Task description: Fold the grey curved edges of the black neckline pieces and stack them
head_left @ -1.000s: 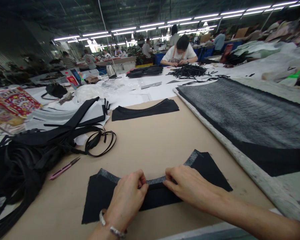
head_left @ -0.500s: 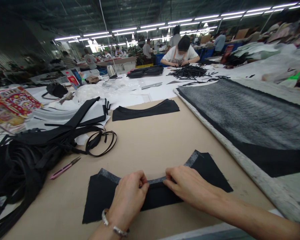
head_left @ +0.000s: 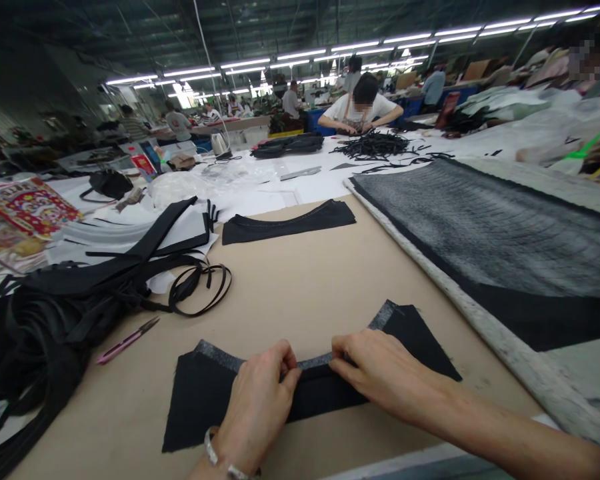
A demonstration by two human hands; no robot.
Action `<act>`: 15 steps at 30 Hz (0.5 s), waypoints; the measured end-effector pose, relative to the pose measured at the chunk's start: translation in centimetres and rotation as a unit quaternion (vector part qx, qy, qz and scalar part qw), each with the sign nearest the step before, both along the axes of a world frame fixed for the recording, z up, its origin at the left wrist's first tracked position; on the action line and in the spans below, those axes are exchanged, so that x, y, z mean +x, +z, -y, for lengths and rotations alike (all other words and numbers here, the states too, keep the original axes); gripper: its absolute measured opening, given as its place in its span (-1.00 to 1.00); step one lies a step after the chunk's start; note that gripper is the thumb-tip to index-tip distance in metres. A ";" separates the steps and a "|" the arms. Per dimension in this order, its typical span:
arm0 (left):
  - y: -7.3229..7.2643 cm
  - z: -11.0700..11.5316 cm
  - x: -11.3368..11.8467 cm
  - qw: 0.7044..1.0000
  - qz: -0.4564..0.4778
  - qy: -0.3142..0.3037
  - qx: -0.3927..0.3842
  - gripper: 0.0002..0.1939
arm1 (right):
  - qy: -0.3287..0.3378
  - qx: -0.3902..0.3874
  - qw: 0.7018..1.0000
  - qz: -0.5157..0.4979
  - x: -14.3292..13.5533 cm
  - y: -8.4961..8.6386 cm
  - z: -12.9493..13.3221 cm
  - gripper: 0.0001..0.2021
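A black fabric piece (head_left: pixel 325 397) with a curved upper edge lies on the tan board before me. A speckled grey band runs along that curve, and its middle part is folded over. My left hand (head_left: pixel 265 390), with a silver bracelet at the wrist, pinches the folded edge left of centre. A short way to the right, my right hand (head_left: pixel 375 363) is closed on the same edge, thumb and fingers together. Between the two hands a stretch of the band shows. The fingertips partly cover the fold.
Farther up the tan board (head_left: pixel 300 287) lies a second curved black piece (head_left: pixel 290 223). Pink-handled snips (head_left: pixel 127 341) rest at left beside heaped black strips (head_left: pixel 80 300). A large speckled dark sheet (head_left: pixel 500 233) lies at right. Across the table a person (head_left: pixel 363 107) works by piled strips (head_left: pixel 373 143).
The view has shifted slightly. Both hands keep nearly the same grip on the fabric edge, with hardly any visible movement.
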State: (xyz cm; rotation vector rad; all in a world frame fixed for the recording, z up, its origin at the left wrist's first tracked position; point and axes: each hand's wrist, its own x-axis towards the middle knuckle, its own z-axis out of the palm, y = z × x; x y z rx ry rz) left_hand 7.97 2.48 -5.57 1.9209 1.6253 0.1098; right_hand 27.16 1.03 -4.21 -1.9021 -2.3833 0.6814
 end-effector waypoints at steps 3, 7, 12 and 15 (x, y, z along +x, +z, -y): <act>0.0 0.1 0.3 1.000 -0.009 -0.001 0.001 -0.93 | -0.004 0.010 1.000 0.007 -0.2 -0.3 0.0 -0.73; 0.0 0.2 0.5 1.000 -0.009 -0.007 0.009 -0.91 | -0.007 0.002 1.000 0.017 -0.4 -0.4 0.0 -0.73; -0.4 0.1 0.5 1.000 -0.012 -0.015 0.009 -0.92 | -0.015 -0.005 1.000 0.016 -0.5 -0.5 -0.1 -0.72; -0.6 0.0 0.5 1.000 -0.012 -0.012 0.003 -0.92 | -0.016 -0.007 1.000 0.016 -0.5 -0.7 -0.1 -0.73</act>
